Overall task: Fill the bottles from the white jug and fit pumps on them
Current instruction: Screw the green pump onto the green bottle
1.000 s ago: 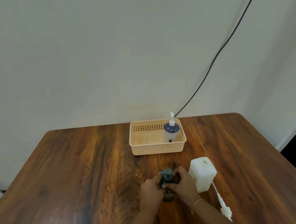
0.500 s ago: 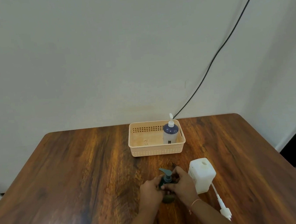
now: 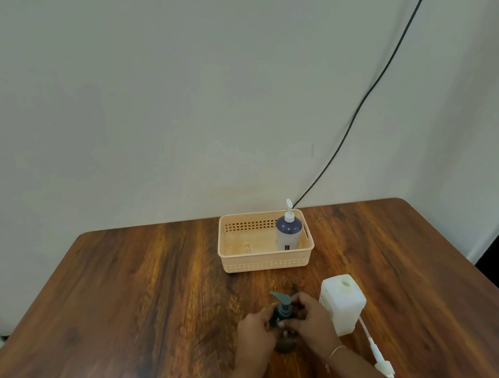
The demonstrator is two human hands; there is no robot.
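— Brown wood fills the lower half of the head view; what is held over it?

— A dark bottle (image 3: pixel 285 345) is stood upright on the table (image 3: pixel 130 293), near the front edge and a little right of centre. It is gripped on one side by the left hand (image 3: pixel 255 329), whose fingers are curled round the body.

— And the other hand?

— The right hand (image 3: pixel 309 318) is wrapped round the bottle's upper part from the opposite side, its fingertips brought up beside the collar of a teal pump (image 3: pixel 281 301). Whether the collar itself is pinched cannot be told. The pump is seated on the neck, with its spout pointed away and to the left. A thin bracelet (image 3: pixel 333 354) is worn on that wrist.

— Where is the white jug (image 3: pixel 343 305) found?

— It is set upright just beside the right hand, its round mouth left uncovered. A loose white pump (image 3: pixel 380 356) with its tube is laid flat on the wood, next to the jug's near corner.

— What is seen further back?

— A peach basket (image 3: pixel 265 262) is placed near the far edge. A blue-topped bottle (image 3: pixel 288 234) fitted with a white pump is stood in its right end. A black cable (image 3: pixel 384 73) is run diagonally down the pale wall behind.
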